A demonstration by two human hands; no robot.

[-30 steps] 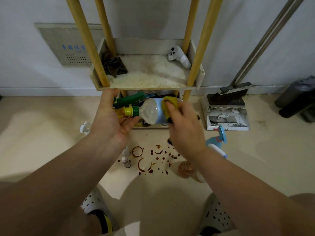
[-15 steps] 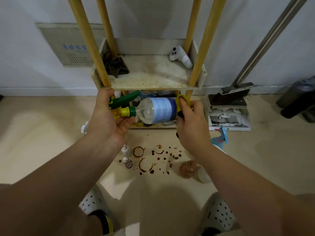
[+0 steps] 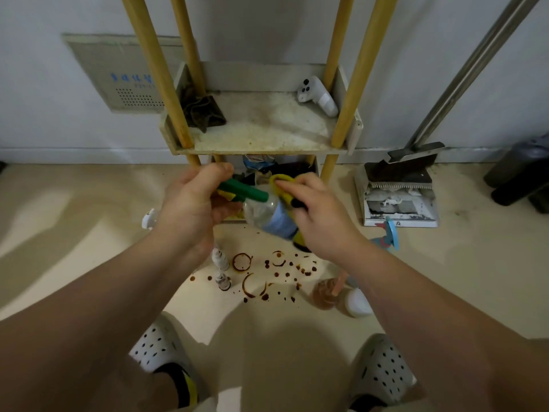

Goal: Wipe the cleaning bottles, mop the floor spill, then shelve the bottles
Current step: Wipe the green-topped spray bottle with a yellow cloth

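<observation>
Though barely into its first step, by the look of the head view, far from done. Left hand (image 3: 193,200) clenched round the green trigger head (image 3: 243,191) of the spray bottle (image 3: 273,217), holding it up off the floor, in front of the lower tier of the shelf (image 3: 261,135). Right hand (image 3: 318,212) pinching a yellow cloth (image 3: 280,181) and pressing it against the bottle's shoulder, just below the trigger. Judged as wiping under way, not finished.

Left to do, most of it. Floor spill (image 3: 261,275) unmopped: brown rings and drops, right below the held bottle. More bottles down there around it:
- small bottles (image 3: 220,259), two, upright at the spill's left edge;
- a blue sprayer (image 3: 386,236) to the right, partly hidden behind the right forearm;
- a bottle of brownish liquid (image 3: 325,292) on its side, just beside a white bottle (image 3: 358,303).

No telling whether any of these wiped already. On the upper tier, no bottles, only a dark rag (image 3: 202,111) and a white controller (image 3: 316,95). Metal-handled floor tool (image 3: 463,75), likely for the mopping, leaning on the wall at the right, well apart from the spill.

As for the held bottle: clear plastic, tilted, neck up toward the left hand, base down toward the right. Pale blue label round the body, a yellowish collar under the green head. Somewhat blurred; liquid level and any remaining grime not readable.
</observation>
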